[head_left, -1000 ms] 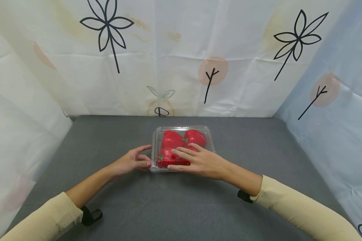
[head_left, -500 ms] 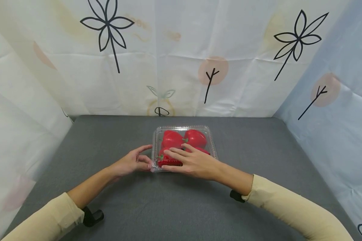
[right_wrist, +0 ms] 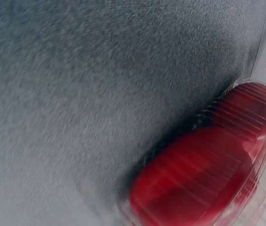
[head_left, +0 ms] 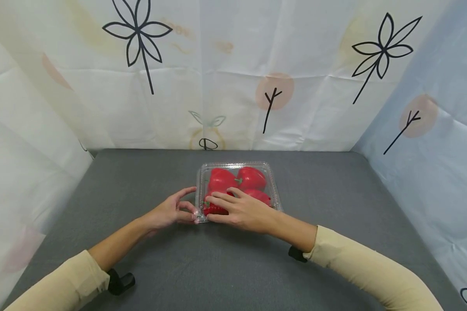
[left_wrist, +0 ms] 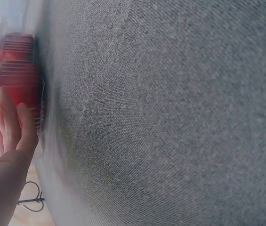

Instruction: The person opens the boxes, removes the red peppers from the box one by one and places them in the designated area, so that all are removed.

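Note:
A clear plastic clamshell box [head_left: 274, 190] holds several red bell peppers [head_left: 251, 178] with short green stems. In the head view my left hand [head_left: 166, 212] is at the box's left edge, fingertips touching its side near the front corner. The left wrist view shows those fingers [left_wrist: 12, 125] extended along the ridged side wall. My right hand [head_left: 245, 211] lies across the front part of the lid, fingers spread and pointing left, covering some of the peppers. In the right wrist view the box's ridged wall [right_wrist: 236, 162] shows red peppers close behind it.
The box stands on a grey cloth-covered table [head_left: 159, 268], near its middle. A pale curtain [head_left: 233, 56] with leaf drawings rises behind the table and along both sides. Dark straps [head_left: 119, 281] are worn at both wrists, below beige sleeves.
My right hand has slid left across the front of the lid, uncovering more of the front right pepper. The left hand stays at the left edge, and the box has hardly moved.

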`<state>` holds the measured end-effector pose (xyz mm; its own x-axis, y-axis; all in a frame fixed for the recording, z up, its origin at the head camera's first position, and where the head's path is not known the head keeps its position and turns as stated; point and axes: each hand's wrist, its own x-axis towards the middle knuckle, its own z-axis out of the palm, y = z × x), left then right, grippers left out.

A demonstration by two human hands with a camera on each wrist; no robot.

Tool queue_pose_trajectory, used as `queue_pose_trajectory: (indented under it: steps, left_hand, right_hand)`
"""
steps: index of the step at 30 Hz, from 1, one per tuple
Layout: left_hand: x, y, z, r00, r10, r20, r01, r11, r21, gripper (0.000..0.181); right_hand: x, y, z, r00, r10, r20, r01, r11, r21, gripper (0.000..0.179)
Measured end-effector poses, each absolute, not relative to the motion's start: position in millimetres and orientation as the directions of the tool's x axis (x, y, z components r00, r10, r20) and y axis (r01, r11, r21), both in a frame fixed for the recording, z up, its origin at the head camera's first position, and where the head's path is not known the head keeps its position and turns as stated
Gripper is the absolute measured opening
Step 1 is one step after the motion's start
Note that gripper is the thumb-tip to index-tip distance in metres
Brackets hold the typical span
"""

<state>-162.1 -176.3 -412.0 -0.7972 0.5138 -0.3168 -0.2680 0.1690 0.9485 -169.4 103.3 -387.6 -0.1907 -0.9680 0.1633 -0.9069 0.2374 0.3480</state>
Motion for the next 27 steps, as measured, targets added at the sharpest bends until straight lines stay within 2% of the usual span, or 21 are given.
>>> queue_pose_trajectory:
  steps: [5, 15, 20, 27]
  left_hand:
    - [-162, -176, -414, -0.795, 0.514, -0.324, -0.285, 0.155, 0.946, 0.088]
    - [-163, -177, -417, -0.797, 0.525, -0.299, -0.264, 0.142, 0.954, 0.089]
    - [-162, -177, -417, -0.799, 0.528, -0.286, -0.253, 0.136, 0.958, 0.088]
    - [-161, -175, -418, -0.804, 0.527, -0.276, -0.23, 0.152, 0.961, 0.087]
  right_hand:
    - [-168, 98, -390, -0.198, -0.963, 0.181, -0.903, 0.251, 0.349, 0.058]
    - [-164, 91, -398, -0.198, -0.943, 0.269, -0.92, 0.273, 0.28, 0.049]
    - [-161, 86, -400, -0.172, -0.926, 0.335, -0.91, 0.279, 0.305, 0.04]
    - [-156, 81, -406, -0.171, -0.906, 0.388, -0.879, 0.318, 0.354, 0.032]
